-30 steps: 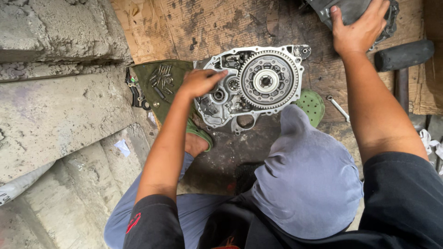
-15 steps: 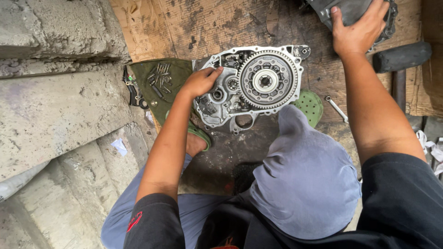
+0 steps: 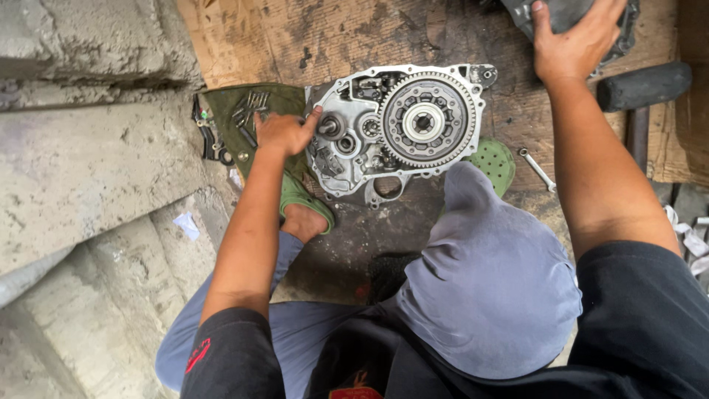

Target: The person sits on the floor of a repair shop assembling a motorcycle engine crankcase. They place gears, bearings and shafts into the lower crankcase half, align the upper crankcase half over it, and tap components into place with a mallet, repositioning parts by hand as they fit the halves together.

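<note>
The open engine case lies flat on the worn wooden board in front of your knees, its large toothed clutch gear facing up and smaller gears and shafts to its left. Your left hand rests at the case's left edge, fingers curled, fingertips touching a small shaft or gear there; whether it pinches a loose part cannot be told from this angle. Your right hand lies spread on the dark cover piece at the far right corner, palm down, gripping its edge. The step appears to be work on the small gears beside the clutch; the next move calls for a steady pinch and a straight lift or seat. A green tray of bolts sits just left, a spanner and hammer to the right.
</note>
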`<state>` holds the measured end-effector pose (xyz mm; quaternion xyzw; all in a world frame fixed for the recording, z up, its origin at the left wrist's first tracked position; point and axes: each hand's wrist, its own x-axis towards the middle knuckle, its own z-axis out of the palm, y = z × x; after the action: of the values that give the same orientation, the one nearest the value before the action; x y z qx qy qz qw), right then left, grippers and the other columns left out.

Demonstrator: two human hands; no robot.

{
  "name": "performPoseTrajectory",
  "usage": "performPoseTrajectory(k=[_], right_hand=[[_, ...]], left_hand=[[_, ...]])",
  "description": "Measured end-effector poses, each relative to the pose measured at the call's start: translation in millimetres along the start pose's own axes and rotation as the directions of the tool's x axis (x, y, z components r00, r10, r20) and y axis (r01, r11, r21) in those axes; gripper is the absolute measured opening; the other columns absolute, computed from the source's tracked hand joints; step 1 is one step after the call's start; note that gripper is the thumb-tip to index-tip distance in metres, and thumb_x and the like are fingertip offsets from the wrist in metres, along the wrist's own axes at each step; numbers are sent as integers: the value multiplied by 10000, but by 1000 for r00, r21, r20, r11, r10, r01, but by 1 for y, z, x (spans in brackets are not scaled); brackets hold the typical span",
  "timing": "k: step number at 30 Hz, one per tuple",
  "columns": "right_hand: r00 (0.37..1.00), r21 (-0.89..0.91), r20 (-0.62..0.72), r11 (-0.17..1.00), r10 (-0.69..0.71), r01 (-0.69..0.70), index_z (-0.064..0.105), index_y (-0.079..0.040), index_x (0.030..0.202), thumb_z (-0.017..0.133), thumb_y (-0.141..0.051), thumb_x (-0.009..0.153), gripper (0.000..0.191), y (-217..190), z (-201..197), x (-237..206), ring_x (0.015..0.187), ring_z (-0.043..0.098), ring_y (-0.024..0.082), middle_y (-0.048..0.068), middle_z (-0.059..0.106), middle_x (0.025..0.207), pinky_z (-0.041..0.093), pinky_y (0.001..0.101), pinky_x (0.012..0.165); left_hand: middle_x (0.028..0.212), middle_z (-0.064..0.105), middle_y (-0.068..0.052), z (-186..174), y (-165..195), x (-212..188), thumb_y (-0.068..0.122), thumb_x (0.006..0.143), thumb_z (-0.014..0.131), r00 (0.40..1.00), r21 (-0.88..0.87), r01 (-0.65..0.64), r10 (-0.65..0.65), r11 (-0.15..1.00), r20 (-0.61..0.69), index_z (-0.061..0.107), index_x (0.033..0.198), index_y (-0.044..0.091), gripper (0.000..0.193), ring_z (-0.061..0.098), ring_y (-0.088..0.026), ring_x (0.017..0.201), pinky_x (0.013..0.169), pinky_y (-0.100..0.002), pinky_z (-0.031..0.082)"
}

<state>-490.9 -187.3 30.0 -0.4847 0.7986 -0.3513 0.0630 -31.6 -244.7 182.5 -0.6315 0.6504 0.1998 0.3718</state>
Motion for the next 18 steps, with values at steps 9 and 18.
performPoseTrajectory(k=[9,18], right_hand=[[1000,38,-20,999,-24,25,454,39,1373,923,-419,905,806,6,2,1,1225,481,488,298,470,1353,380,540,1010],[994,88,61,992,89,-94,440,4,1422,892,-449,913,818,-7,-5,2,1250,497,469,255,479,1354,386,539,1065]], left_hand=[[1453,533,-188,27,6,9,503,603,934,918,-61,-323,297,944,-262,471,1473,149,1047,513,-360,1328,1075,-456,423],[1237,642,-156,54,24,25,357,599,939,885,150,-301,334,942,-324,593,1311,188,810,684,-363,1045,857,-469,554]])
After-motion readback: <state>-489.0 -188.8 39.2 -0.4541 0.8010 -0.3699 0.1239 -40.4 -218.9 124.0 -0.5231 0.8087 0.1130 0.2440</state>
